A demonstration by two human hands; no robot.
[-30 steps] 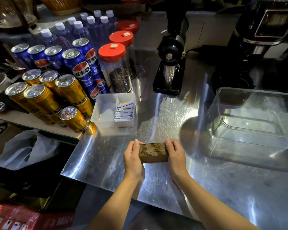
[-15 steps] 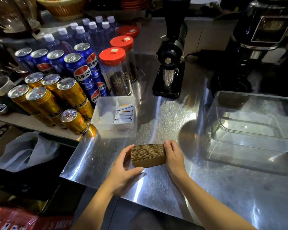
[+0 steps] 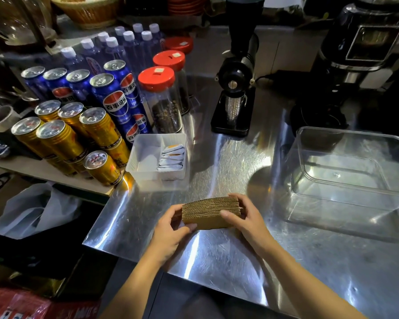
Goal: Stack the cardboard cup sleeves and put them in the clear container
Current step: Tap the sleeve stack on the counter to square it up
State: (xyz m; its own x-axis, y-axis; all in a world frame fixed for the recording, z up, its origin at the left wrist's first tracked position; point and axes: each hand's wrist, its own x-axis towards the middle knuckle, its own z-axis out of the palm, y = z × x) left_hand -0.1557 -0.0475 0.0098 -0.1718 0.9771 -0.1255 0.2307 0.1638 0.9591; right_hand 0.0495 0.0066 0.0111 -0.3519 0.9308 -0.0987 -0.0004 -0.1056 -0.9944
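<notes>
A thick stack of brown cardboard cup sleeves (image 3: 209, 211) stands on edge on the steel counter (image 3: 217, 256), near its front edge. My left hand (image 3: 171, 229) grips the stack's left end, thumb on the near face. My right hand (image 3: 244, 217) holds the right end, fingers wrapped over the top and thumb on the front. The clear container (image 3: 352, 173), with nothing in it, sits on the counter to the right of the stack and a little farther back.
A white tray of sachets (image 3: 158, 157) lies just behind the stack on the left. Gold cans (image 3: 62, 139), blue cans (image 3: 108, 97) and red-lidded jars (image 3: 161, 97) crowd the left. A black grinder (image 3: 235, 88) and a coffee machine (image 3: 364, 54) stand at the back.
The stack has tipped so its near face shows more. My left hand has closed around the left end, and my right hand has wrapped further over the right end.
</notes>
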